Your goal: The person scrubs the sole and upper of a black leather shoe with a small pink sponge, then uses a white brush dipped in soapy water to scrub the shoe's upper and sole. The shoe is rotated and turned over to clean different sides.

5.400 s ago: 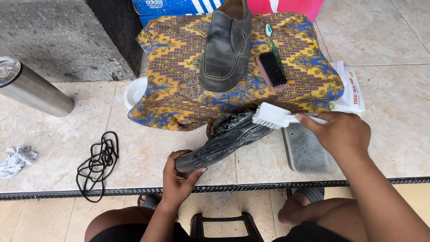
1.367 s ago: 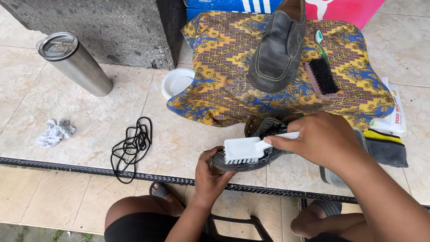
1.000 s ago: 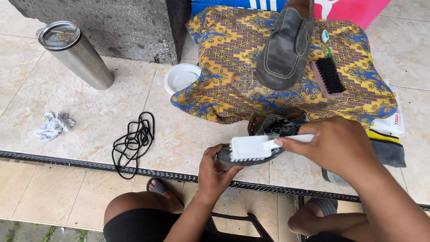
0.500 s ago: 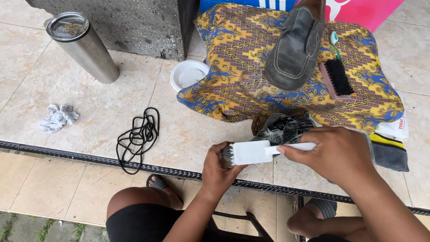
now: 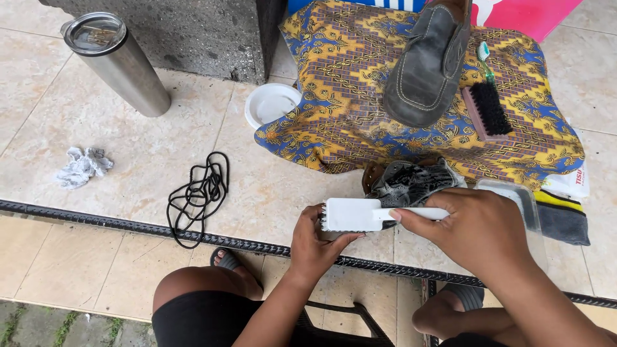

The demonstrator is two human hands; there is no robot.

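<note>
Shoe-cleaning on a tiled floor (image 5: 148, 167): a seated person scrubs a dark shoe (image 5: 411, 183), which sits low in front of their knees at the edge of a patterned cloth (image 5: 347, 83). The left hand (image 5: 318, 241) has its fingers curled up around the near end of the shoe, steadying it from below. The right hand (image 5: 479, 231) has its fingers closed on the handle of a white brush (image 5: 360, 214), whose head lies across the shoe, bristles turned toward the left hand.

On the cloth behind rest the grey partner shoe (image 5: 424, 64), a black-bristled brush (image 5: 487, 110) and a green toothbrush (image 5: 485, 58). A small white bowl (image 5: 271, 103) peeps from under the cloth's edge. Loose black laces (image 5: 199, 193) lie coiled on the tiles, with a steel tumbler (image 5: 116, 61) and a crumpled tissue (image 5: 82, 166) farther to the left. A clear plastic tray (image 5: 514, 196) sits just behind the right wrist.

The scrubbing stage appears to be under way, with the laces already out. A further stroke would seem to call for a firm left-hand hold while the brush is drawn along the shoe's length.
</note>
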